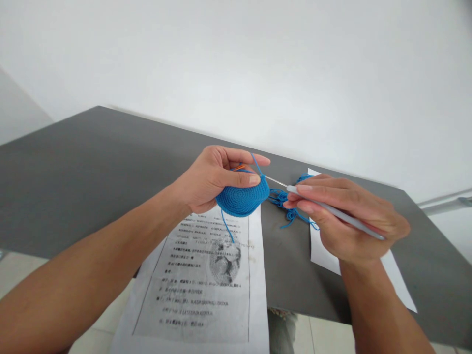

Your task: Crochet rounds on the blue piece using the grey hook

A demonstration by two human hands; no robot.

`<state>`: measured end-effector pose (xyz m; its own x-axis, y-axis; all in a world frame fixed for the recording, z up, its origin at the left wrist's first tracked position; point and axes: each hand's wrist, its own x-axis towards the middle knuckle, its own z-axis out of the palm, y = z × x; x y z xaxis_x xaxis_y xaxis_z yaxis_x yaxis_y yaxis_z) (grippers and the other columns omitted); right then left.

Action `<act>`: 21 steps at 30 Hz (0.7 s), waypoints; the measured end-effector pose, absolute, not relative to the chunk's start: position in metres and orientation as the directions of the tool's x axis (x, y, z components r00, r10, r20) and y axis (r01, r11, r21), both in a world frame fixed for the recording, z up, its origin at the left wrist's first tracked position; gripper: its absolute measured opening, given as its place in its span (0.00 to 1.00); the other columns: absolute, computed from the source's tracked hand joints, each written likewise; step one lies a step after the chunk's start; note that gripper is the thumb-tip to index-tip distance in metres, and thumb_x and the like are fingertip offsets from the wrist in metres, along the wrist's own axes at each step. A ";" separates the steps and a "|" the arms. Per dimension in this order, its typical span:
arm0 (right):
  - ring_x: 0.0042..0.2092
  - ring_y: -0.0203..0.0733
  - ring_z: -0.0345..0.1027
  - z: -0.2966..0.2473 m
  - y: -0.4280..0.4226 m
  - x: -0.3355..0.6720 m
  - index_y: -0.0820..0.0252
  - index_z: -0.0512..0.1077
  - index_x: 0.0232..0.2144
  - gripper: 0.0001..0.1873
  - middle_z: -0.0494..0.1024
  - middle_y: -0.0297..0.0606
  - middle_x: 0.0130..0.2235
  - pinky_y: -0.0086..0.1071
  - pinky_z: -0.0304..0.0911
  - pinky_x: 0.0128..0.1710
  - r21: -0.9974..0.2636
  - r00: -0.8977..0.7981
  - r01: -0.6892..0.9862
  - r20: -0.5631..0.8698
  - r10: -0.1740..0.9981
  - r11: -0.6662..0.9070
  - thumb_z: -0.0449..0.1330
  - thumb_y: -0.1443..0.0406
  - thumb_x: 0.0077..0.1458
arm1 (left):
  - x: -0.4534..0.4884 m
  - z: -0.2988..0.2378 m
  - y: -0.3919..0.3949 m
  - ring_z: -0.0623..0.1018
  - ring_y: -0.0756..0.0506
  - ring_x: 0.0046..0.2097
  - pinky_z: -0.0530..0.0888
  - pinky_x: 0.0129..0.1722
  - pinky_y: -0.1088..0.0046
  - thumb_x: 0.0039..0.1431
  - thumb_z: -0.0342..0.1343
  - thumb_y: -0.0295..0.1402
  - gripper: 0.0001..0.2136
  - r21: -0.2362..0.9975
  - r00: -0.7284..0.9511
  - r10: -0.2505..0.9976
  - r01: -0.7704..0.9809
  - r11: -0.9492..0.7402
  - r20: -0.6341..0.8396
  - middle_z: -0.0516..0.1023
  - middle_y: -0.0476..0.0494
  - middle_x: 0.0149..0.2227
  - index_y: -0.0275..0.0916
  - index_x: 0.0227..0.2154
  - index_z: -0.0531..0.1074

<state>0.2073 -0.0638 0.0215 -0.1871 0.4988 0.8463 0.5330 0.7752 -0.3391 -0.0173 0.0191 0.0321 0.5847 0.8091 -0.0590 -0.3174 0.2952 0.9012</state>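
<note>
A round piece of blue crochet (241,197) is pinched between the thumb and fingers of my left hand (217,172). A strand of blue yarn runs from its right edge up over my left index finger, and a loose tail hangs below it. Something small and orange (239,167) shows behind the thumb. My right hand (350,211) grips the grey handle of a crochet hook (332,210) like a pen. Its thin metal shaft points left, and the tip meets the crochet's upper right edge. Whether a loop is on the tip I cannot make out.
A printed pattern sheet (206,305) with a picture lies under my left hand, over the table's front edge. Tangled blue yarn (289,206) and a white paper (324,250) lie behind and below my right hand on the dark grey table (110,162). A white wall stands behind.
</note>
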 end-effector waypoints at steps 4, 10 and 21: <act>0.35 0.49 0.83 0.023 -0.064 0.210 0.45 0.84 0.52 0.23 0.89 0.35 0.37 0.48 0.80 0.38 -0.344 -0.213 0.507 0.838 0.502 0.790 0.74 0.72 0.57 | -0.018 0.032 0.020 0.79 0.52 0.25 0.76 0.26 0.80 0.46 0.73 0.19 0.13 0.906 0.581 0.810 -0.294 0.304 -0.083 0.84 0.45 0.25 0.34 0.36 0.89; 0.35 0.46 0.82 0.023 -0.069 0.212 0.44 0.85 0.51 0.22 0.88 0.34 0.35 0.42 0.78 0.31 -0.474 -0.163 0.470 0.783 0.601 0.745 0.72 0.73 0.58 | -0.019 0.031 0.020 0.79 0.52 0.25 0.76 0.27 0.81 0.46 0.72 0.19 0.11 0.904 0.594 0.798 -0.280 0.322 -0.100 0.84 0.45 0.25 0.33 0.35 0.88; 0.33 0.46 0.83 0.022 -0.067 0.213 0.46 0.85 0.49 0.20 0.88 0.35 0.36 0.41 0.78 0.29 -0.466 -0.160 0.483 0.785 0.598 0.741 0.73 0.72 0.57 | -0.019 0.034 0.020 0.80 0.51 0.27 0.77 0.29 0.78 0.47 0.72 0.20 0.11 0.913 0.585 0.795 -0.218 0.344 -0.160 0.85 0.44 0.27 0.34 0.36 0.88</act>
